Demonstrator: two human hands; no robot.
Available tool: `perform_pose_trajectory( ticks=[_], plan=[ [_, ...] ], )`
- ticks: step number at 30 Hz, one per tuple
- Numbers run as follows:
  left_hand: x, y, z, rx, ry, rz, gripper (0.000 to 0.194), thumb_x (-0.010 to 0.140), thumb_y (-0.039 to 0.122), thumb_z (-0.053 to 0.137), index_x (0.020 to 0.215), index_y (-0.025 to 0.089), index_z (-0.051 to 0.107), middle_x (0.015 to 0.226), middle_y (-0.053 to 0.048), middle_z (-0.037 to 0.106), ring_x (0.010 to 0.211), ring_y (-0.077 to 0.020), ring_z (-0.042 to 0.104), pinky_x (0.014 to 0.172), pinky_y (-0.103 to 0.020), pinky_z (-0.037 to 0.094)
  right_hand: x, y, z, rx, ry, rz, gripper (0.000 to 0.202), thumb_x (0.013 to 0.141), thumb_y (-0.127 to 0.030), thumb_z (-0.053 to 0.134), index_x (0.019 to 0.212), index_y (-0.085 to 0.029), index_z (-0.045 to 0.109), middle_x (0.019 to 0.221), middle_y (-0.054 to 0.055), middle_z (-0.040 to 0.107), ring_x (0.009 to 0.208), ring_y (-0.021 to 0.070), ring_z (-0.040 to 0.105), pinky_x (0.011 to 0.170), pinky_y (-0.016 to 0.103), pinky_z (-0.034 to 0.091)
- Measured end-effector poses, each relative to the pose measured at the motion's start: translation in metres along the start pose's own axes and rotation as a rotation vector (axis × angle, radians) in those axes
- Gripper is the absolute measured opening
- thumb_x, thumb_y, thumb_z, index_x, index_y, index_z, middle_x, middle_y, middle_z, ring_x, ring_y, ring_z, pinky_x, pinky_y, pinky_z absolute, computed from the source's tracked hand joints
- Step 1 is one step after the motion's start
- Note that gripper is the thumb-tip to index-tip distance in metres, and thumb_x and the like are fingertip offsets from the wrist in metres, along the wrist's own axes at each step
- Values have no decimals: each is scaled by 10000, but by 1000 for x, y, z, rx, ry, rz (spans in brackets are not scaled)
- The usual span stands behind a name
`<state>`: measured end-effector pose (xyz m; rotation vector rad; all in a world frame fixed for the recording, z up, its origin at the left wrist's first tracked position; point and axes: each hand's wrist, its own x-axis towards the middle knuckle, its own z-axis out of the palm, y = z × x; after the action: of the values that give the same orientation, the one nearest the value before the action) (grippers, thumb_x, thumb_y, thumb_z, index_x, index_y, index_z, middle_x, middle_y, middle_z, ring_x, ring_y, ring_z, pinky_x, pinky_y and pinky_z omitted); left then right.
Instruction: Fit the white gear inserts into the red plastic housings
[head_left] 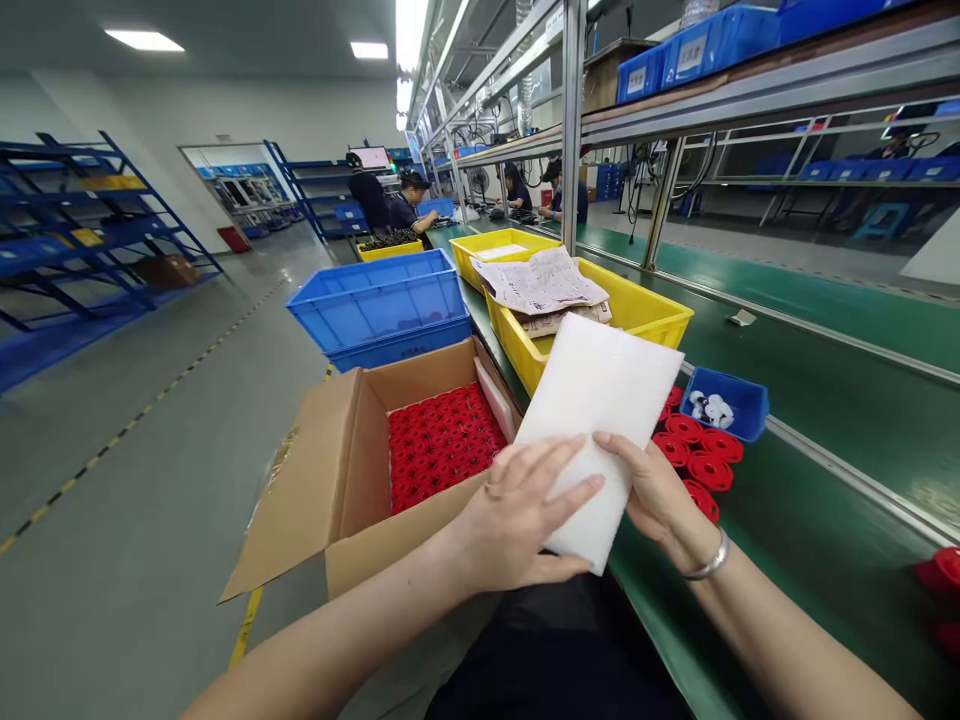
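Observation:
A white foam sheet (600,400) is tilted in front of me, above the bench edge. My right hand (652,485) grips its right edge, thumb on the face and the other fingers behind. Across its lower left part lies my left hand (525,510), slightly blurred, with fingers stretched out and spread against the foam. To the left, an open cardboard box (349,470) contains rows of red plastic parts (442,445). A white foam piece (495,400) stands along the box's right inner wall.
Yellow bins (652,325) stand on the green bench (795,520), one with crumpled paper (544,280) in it. Blue crates (382,300) sit behind the box. Red spools (709,470) and a small blue tray (739,405) are at right. Several people work farther back.

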<state>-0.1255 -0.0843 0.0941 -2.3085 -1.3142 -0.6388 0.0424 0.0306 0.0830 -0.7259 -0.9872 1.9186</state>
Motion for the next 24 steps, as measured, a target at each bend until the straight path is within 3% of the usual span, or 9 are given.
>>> perform_pose_trajectory(
  ticks=[2,4,6,8,10,12,17,24],
  plan=[
    [-1,-13,-2,-139,160,-264,713,874,489,678,1482,234,408,1537,-199,422,1435,-342,380,1148,-509,284,-1,-2,2,-6,-21,59,526,627,-353,894,1098,-199,719,1200,94,731,1099,325,668,988,450,534],
    [-1,-27,-2,-461,210,-612,742,872,458,687,1495,230,354,1564,-201,376,1432,-351,398,1106,-523,378,-3,-1,5,-35,-54,114,509,608,-352,898,1058,-188,724,1199,104,730,1073,329,676,975,454,536],
    [0,-38,-1,-960,111,-885,726,867,491,681,1462,205,379,1560,-205,402,1385,-361,471,1041,-500,468,-3,2,7,-67,-98,157,501,613,-357,893,1048,-180,722,1180,112,735,1031,324,689,958,454,539],
    [1,-45,2,-1393,-28,-1015,712,820,495,734,1391,179,450,1478,-206,519,1298,-374,559,989,-484,515,-1,8,9,-83,-148,195,496,635,-357,882,1065,-176,713,1164,115,740,994,313,700,941,449,543],
    [-1,-48,5,-1614,-97,-1064,701,761,447,807,1330,167,506,1378,-198,614,1221,-375,615,957,-471,532,1,15,8,-85,-185,226,494,659,-353,873,1088,-176,704,1151,112,744,976,302,706,934,443,545],
    [-4,-49,8,-1699,-95,-1074,666,738,383,839,1293,171,538,1326,-181,654,1156,-348,653,932,-448,542,3,20,8,-87,-204,236,497,681,-354,867,1116,-179,699,1149,106,745,977,296,709,943,445,545],
    [-14,-58,17,-1809,-74,-1080,573,736,282,842,1233,170,580,1255,-157,700,1016,-277,708,872,-404,561,8,25,9,-103,-208,211,490,710,-366,867,1141,-200,704,1131,84,753,984,280,713,985,467,535],
    [-23,-67,32,-1924,6,-1177,625,658,196,876,1215,166,593,1217,-148,724,1011,-292,714,877,-419,556,17,35,8,-150,-202,180,488,704,-365,893,1131,-204,720,1147,81,749,987,271,705,952,437,550]
  ],
)
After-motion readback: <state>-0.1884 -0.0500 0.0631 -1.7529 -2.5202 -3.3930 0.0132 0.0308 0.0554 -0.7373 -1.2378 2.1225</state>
